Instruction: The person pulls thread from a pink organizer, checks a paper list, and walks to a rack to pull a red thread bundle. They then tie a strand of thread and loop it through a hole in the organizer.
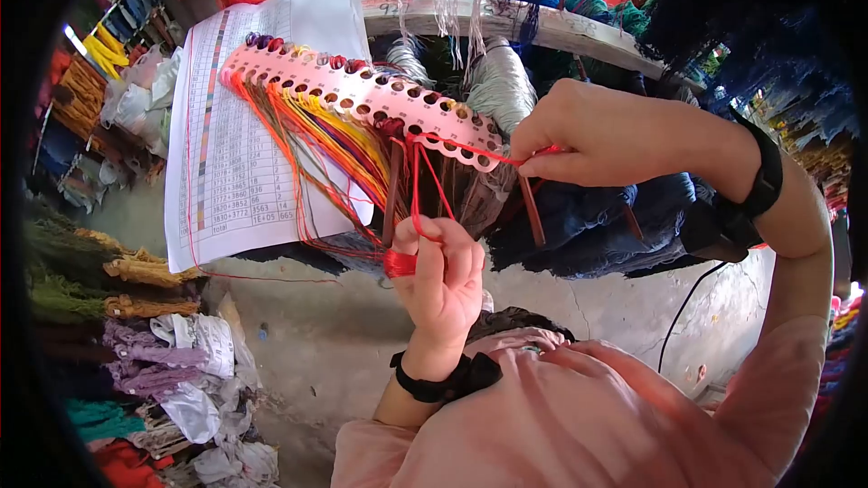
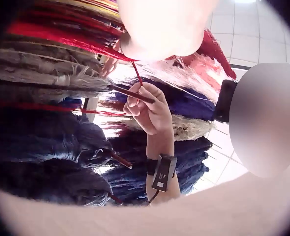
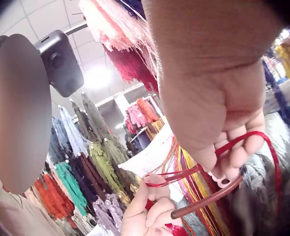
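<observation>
A long pink card [image 1: 360, 86] with two rows of numbered holes slants across the head view, and coloured threads [image 1: 339, 135] hang from its left part. Red thread [image 1: 463, 146] runs from a hole in its lower edge to my right hand [image 1: 601, 135], whose thumb and fingers pinch it. Below the card, my left hand [image 1: 445, 275] holds more strands of the red thread with curled fingers, and a wound red bundle [image 1: 400, 264] sits against them. In the right wrist view a red loop [image 3: 274, 162] trails past the right fingers.
Under the card lies a printed paper sheet [image 1: 194, 189]. Behind it runs a pale wooden beam [image 1: 579, 31] with white hanks [image 1: 502, 81]. Brown pegs [image 1: 532, 212] stick out near both hands. Dark blue yarn [image 1: 579, 226] hangs at right; wrapped hanks [image 1: 154, 357] line the left.
</observation>
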A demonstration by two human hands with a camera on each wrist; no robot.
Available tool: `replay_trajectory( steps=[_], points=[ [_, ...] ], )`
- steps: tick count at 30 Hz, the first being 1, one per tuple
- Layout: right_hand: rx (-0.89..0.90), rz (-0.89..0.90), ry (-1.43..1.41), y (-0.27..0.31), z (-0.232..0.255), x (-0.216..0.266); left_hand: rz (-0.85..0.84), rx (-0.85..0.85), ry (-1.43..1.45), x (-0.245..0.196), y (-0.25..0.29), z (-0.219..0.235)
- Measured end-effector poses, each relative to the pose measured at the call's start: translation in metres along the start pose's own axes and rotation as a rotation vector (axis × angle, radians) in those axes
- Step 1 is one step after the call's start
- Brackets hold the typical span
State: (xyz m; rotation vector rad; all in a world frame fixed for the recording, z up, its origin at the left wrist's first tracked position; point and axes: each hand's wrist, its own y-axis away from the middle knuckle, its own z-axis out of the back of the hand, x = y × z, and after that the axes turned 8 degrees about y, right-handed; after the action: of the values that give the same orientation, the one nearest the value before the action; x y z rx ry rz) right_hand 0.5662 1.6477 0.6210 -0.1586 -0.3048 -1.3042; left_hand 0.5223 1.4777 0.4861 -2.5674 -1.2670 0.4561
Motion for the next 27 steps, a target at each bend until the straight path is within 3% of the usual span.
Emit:
replay_trajectory(
  steps=[3, 6, 7, 10, 11, 14, 15, 18, 24, 27],
  points=[
    [0.056, 0.011, -0.050, 0.001, 0.004, 0.005, 0.111, -0.028, -0.125, -0.002, -0.004, 0.000],
    [0.148, 0.152, -0.127, -0.004, 0.002, 0.006, 0.174, -0.054, -0.633, 0.004, -0.025, -0.003],
    [0.206, 0.156, -0.145, -0.006, 0.006, 0.010, 0.161, -0.038, -0.827, 0.005, -0.028, -0.006],
    [0.275, 0.205, -0.175, -0.017, 0.004, 0.007, -0.018, -0.023, -1.001, 0.009, -0.028, 0.012],
    [0.188, 0.214, -0.142, -0.022, 0.002, 0.004, -0.030, -0.121, -0.996, 0.004, -0.021, 0.018],
    [-0.041, 0.203, 0.026, -0.041, -0.011, -0.015, -0.152, -0.207, -0.871, -0.006, -0.012, 0.034],
    [-0.054, 0.200, 0.083, -0.049, -0.017, -0.022, -0.019, -0.217, -0.735, -0.018, -0.004, 0.040],
    [-0.051, 0.117, 0.158, -0.058, -0.022, -0.027, 0.167, -0.306, -0.264, -0.048, 0.024, 0.063],
    [0.034, -0.047, 0.212, -0.057, -0.021, -0.011, 0.400, -0.186, 0.067, -0.124, 0.095, 0.132],
    [0.010, -0.043, 0.223, -0.056, -0.024, -0.010, 0.420, -0.363, 0.194, -0.161, 0.136, 0.165]
  ],
)
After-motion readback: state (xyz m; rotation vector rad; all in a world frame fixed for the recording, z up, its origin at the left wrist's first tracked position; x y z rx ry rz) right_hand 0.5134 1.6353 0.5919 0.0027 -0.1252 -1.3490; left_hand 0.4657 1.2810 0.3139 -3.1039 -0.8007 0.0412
